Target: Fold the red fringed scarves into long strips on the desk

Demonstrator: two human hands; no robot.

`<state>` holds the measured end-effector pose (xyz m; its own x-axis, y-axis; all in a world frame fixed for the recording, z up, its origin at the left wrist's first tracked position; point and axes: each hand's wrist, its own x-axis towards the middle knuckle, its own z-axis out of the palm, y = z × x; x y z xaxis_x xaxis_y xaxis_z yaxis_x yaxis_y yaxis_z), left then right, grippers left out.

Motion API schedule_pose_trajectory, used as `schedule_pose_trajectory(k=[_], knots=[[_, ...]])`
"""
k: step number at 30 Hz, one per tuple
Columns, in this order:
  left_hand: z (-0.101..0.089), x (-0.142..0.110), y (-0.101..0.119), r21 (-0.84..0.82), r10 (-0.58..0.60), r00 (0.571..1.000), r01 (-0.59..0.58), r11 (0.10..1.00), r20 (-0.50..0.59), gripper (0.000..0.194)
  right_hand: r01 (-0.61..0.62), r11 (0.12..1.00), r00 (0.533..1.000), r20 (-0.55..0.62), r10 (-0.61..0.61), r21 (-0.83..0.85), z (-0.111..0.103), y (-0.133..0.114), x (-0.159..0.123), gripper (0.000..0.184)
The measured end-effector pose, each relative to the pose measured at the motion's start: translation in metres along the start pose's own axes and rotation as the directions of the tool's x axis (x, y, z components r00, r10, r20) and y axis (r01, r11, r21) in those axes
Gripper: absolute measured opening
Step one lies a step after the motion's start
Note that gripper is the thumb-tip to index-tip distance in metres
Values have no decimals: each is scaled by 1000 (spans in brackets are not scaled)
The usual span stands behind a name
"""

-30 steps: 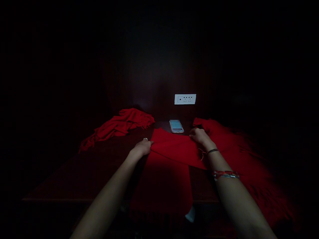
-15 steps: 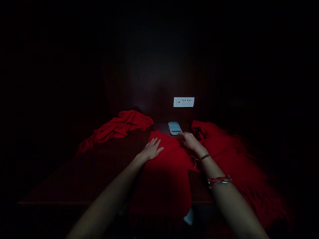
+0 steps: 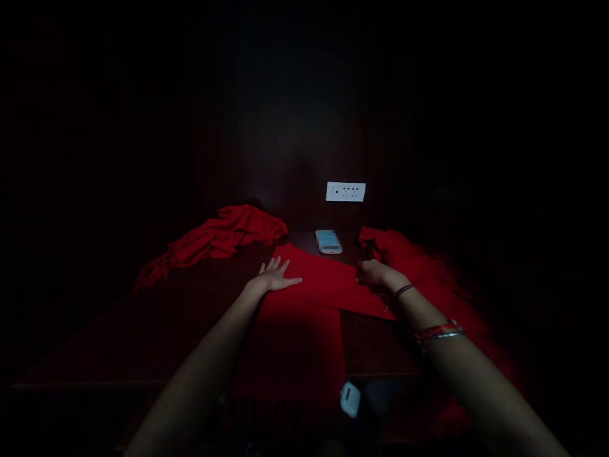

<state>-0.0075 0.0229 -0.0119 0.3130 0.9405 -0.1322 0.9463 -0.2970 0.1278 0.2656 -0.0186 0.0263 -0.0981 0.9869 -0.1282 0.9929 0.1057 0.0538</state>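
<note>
A red fringed scarf (image 3: 295, 343) lies on the dark table, one length hanging over the front edge and another folded across toward the right. My left hand (image 3: 275, 278) rests on the fold at its left side, fingers spread flat on the cloth. At the right, my right hand (image 3: 373, 273) has its fingers closed on the scarf's upper edge; the fingertips are partly hidden. Bracelets circle my right wrist and forearm. Just right of that hand, more red cloth (image 3: 423, 266) is heaped, and I cannot tell whether it joins the scarf.
Another crumpled red scarf (image 3: 214, 235) lies at the back left. A phone (image 3: 328, 242) lies near the back wall, under a white socket plate (image 3: 346, 192). Below the table's front edge (image 3: 95, 384) shows a small white object (image 3: 351, 398). The surroundings are very dark.
My left hand went from pinching the scarf's edge to lying flat with spread fingers. My right hand moved left toward the phone, then back right, drawing the folded length rightward.
</note>
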Motion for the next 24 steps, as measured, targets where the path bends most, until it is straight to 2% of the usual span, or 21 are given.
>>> schedule_pose_trajectory(k=[2, 4, 5, 7, 8, 10, 13, 18, 21, 24], knots=[[3, -3, 3, 27, 83, 990, -80, 996, -110, 84, -25, 1000, 999, -37, 24, -18, 1, -6, -2, 40], [6, -5, 7, 55, 232, 950, -225, 973, -211, 77, -13, 999, 987, -163, 8, -31, 3, -17, -5, 50], [7, -6, 9, 57, 286, 931, -280, 958, -225, 75, 20, 999, 970, -240, -26, -26, 4, -25, -7, 53], [8, -6, 13, 27, 297, 939, -297, 954, -171, 77, 141, 990, 936, -327, -131, 8, 11, -41, -9, 54], [9, -6, 15, 10, 267, 956, -268, 963, -123, 80, 200, 979, 932, -317, -178, 38, 16, -48, -10, 55], [8, -5, 18, -1, 209, 977, -210, 978, -51, 85, 243, 964, 951, -221, -216, 104, 29, -58, -11, 59], [7, -5, 19, 0, 192, 981, -192, 981, -23, 90, 183, 971, 980, -110, -166, 156, 46, -60, -12, 65], [8, -2, 17, -10, 166, 986, -166, 986, -20, 93, 116, 978, 991, -85, -102, 175, 50, -51, -15, 73], [10, 4, 12, -15, 175, 982, -176, 984, -69, 84, 118, 976, 990, -96, -102, 183, 47, -51, -16, 75], [11, 8, 2, -3, 138, 987, -139, 990, -81, 72, 112, 978, 990, -99, -96, 174, 47, -53, -15, 75]])
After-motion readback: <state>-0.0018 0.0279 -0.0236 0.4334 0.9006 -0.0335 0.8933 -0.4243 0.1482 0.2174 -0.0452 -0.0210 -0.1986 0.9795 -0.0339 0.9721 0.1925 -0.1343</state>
